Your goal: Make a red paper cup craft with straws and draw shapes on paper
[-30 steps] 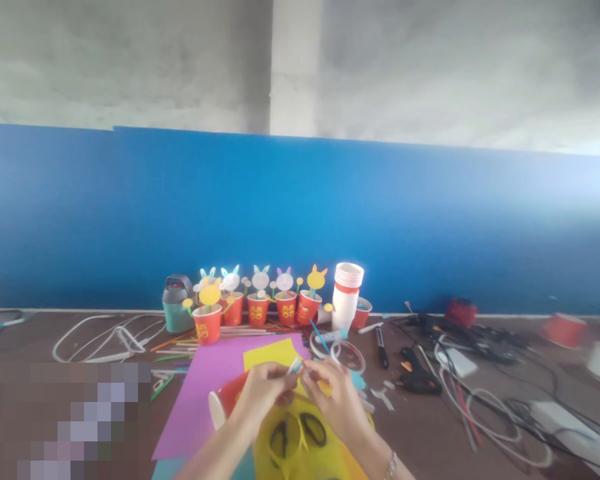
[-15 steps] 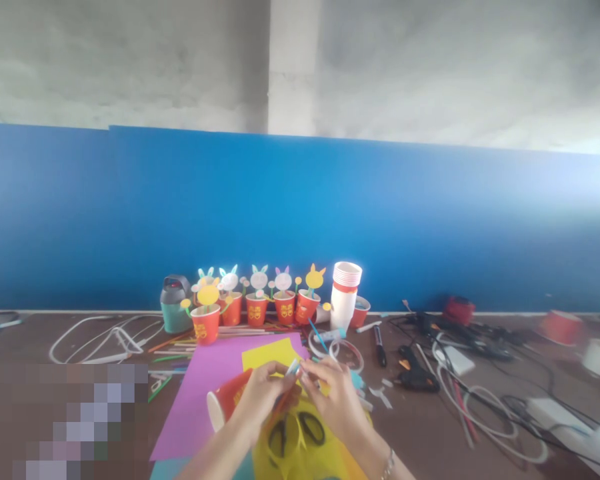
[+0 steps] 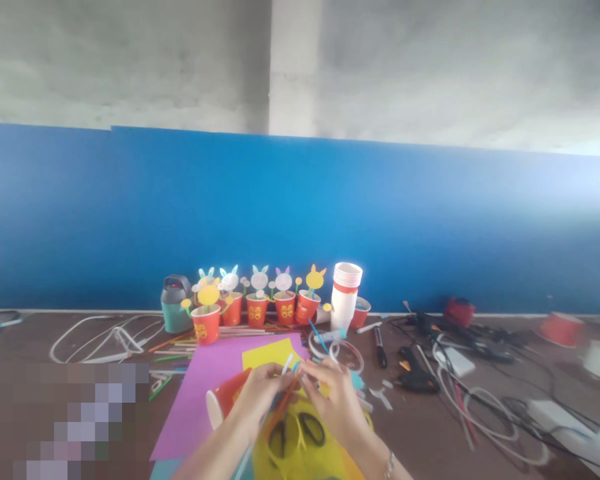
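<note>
My left hand (image 3: 261, 393) and my right hand (image 3: 330, 397) meet low in the middle, both pinched on thin straws (image 3: 285, 387), one orange and one pale blue. The straws slant down to the left between my fingers. A red paper cup (image 3: 223, 403) lies on its side just left of my left hand. Black-handled scissors (image 3: 300, 430) rest on yellow paper (image 3: 325, 457) below my hands. A purple sheet (image 3: 205, 393) lies under everything.
A row of red cups with paper bunny and flower toppers (image 3: 257, 300) lines the blue wall, beside a stack of cups (image 3: 346, 293) and a teal jug (image 3: 174, 303). Tape rolls (image 3: 347, 353), a marker (image 3: 380, 345), a glue gun (image 3: 415, 373) and tangled cables (image 3: 480, 393) lie to the right.
The straws have swung from pointing up between my fingertips to slanting down-left past my left hand. My hands have stayed in place.
</note>
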